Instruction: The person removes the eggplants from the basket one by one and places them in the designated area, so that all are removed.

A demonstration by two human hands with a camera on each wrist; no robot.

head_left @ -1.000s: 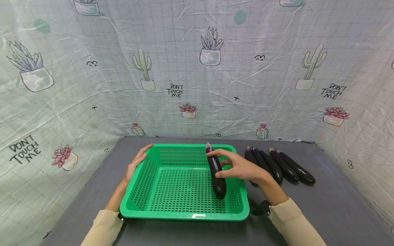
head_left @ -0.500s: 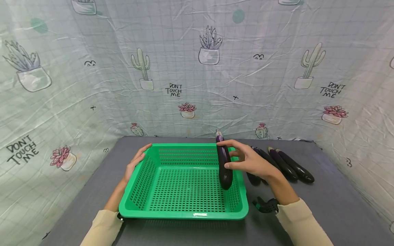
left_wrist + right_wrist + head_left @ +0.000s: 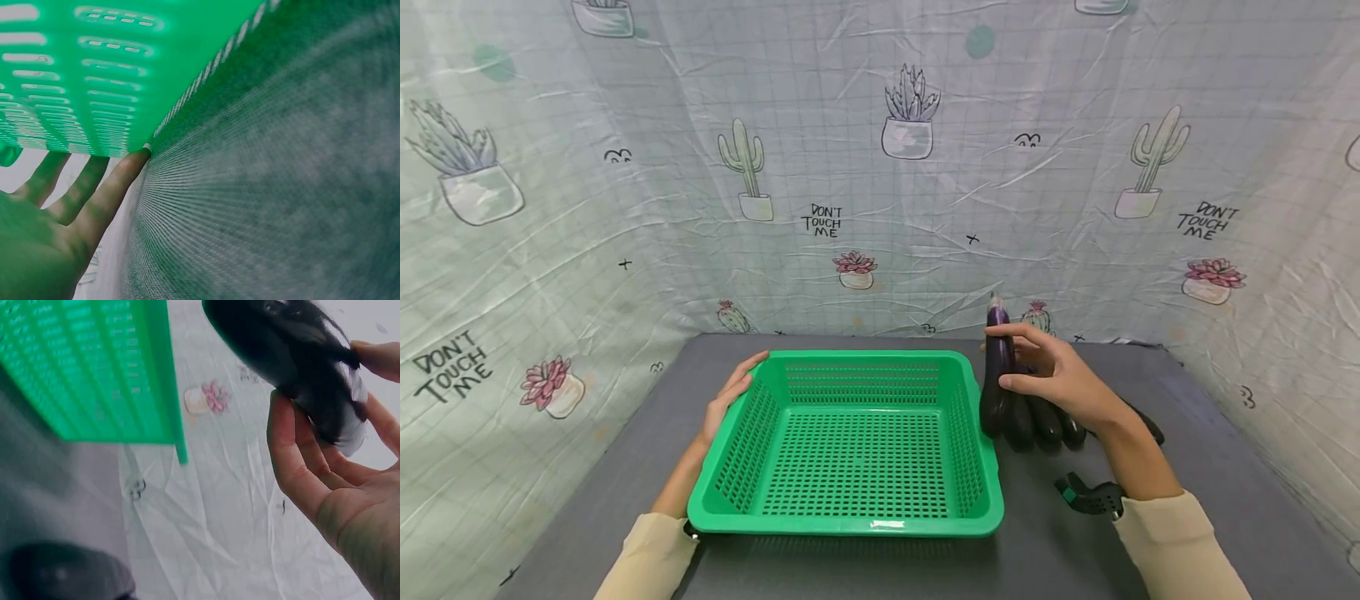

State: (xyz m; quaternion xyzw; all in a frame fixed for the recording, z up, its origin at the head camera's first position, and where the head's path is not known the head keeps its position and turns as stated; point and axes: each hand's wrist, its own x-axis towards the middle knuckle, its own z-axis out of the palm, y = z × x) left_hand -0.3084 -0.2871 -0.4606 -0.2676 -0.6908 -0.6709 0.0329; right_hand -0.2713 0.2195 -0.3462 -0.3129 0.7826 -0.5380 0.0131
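Note:
An eggplant (image 3: 997,392) is pinched between the thumb and fingers of my right hand (image 3: 1063,379), just outside the green basket's right rim. It stands nearly upright, stem end up. The right wrist view shows the fingers (image 3: 290,447) under this dark glossy eggplant (image 3: 300,356). My left hand (image 3: 727,404) rests against the left side of the perforated basket (image 3: 850,525). Seen from the left wrist, its straight fingers (image 3: 103,203) touch the basket's outer wall (image 3: 119,56). No eggplant lies inside the basket.
Several more eggplants (image 3: 1047,421) lie on the grey tabletop (image 3: 1217,467) right of the basket, partly hidden by my right hand and forearm. A patterned sheet (image 3: 865,192) hangs behind and on both sides of the table.
The right hand has carried the eggplant from inside the basket, up and rightward over the rim, tilting it more upright. The left hand stays at the basket's left side.

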